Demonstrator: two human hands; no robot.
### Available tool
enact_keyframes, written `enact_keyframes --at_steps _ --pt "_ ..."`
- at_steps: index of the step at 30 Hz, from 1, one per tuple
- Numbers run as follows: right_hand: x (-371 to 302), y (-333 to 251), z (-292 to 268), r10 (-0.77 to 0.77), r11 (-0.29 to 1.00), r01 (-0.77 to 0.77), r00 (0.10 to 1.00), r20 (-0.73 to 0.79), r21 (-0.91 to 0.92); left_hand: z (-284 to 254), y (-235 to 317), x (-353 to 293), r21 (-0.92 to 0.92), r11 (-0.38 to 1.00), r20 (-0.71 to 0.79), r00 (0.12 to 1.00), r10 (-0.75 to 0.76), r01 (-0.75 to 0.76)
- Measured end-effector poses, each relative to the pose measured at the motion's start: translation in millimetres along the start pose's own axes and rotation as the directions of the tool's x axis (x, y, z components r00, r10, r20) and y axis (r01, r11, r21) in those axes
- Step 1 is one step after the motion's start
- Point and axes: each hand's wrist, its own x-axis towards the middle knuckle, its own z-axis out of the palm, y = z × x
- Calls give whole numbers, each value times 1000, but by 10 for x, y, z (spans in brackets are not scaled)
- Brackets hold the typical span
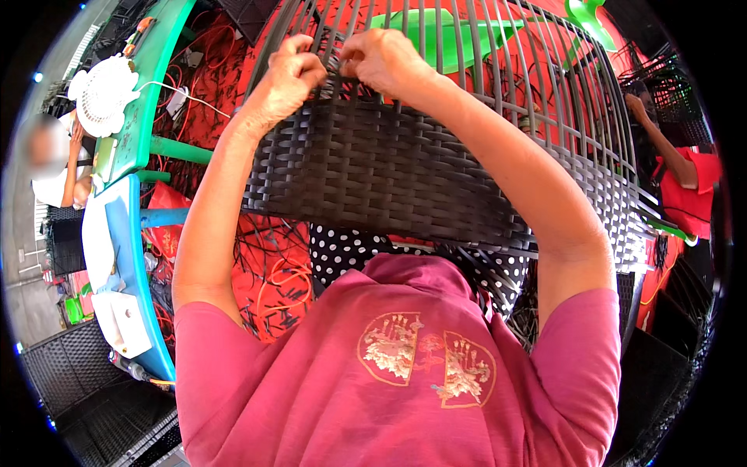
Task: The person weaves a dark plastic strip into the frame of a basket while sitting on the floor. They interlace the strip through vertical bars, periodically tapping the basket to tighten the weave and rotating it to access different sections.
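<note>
A large dark woven panel [373, 163] of flat plastic strips lies across my lap. Its near part is tightly plaited, while the long grey upright strips [498, 62] stand bare beyond the weave. At the weave's far left edge my left hand [289, 82] has its fingers curled in a pinch; what sits between them is hidden. Close beside it, my right hand [385, 62] is bent with fingers closed around a thin dark strip [334, 66] among the uprights. The fingertips of the two hands are a short gap apart.
A green table [167, 47] bears a white fan [105, 95] on the left, near a seated person [70, 159]. Behind it stands a blue table [148, 311]. Strip scraps litter the red floor [272, 311]. A green chair [451, 35] lies beyond the panel; another person [685, 183] works at right.
</note>
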Motion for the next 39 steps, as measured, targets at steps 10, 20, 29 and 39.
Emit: enact_keyframes --at_steps 10,20,29,39 --pt "171 -163 159 50 973 -59 998 45 224 -126 -202 -316 279 959 -272 955 120 -41" --pt "434 -80 464 -162 960 208 959 233 -186 -26 -275 -233 313 946 92 989 -117 83" --pt "286 -375 363 49 788 -154 981 189 596 -441 -236 -351 -103 986 -210 972 106 -129" --pt "456 -498 438 180 951 -209 973 143 228 -224 -621 -401 -25 996 -277 958 70 -80"
